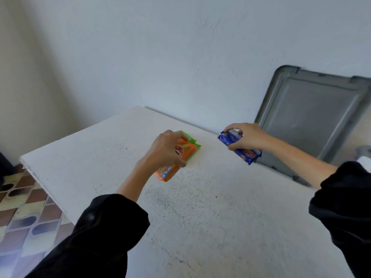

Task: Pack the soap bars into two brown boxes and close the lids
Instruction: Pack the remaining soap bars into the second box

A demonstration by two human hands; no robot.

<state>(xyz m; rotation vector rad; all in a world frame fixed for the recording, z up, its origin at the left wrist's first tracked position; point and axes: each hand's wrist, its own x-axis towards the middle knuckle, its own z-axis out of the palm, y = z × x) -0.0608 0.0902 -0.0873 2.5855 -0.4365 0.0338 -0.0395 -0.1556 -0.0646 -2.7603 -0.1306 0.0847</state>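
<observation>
left hand (167, 146) clamped over the orange soap bar (174, 159), fingers across the top, thumb on the near side. a green soap bar (191, 140) sits under or just behind it, touching; can't tell if the hand grips both. right hand (248, 137) closed on the blue soap bar (240, 146), fingers on the far end, thumb on the near edge, bar tilted and looks lifted off the surface

orange and green bars are mid-table toward the far edge; the blue one is at the far right edge of the white table (200, 217), right beside a grey tray (313, 117) leaning on the wall

step: pickup, one bar per hand. no brown boxes in view, so packing hasn't visibly started. next move needs locating the boxes off-frame and carrying the bars over, lids open first

bars are flat oblong packs in glossy crimped wrappers, round logo on each. my guess: rigid inside, film slippery, so grip the long edges rather than the crimped ends
</observation>
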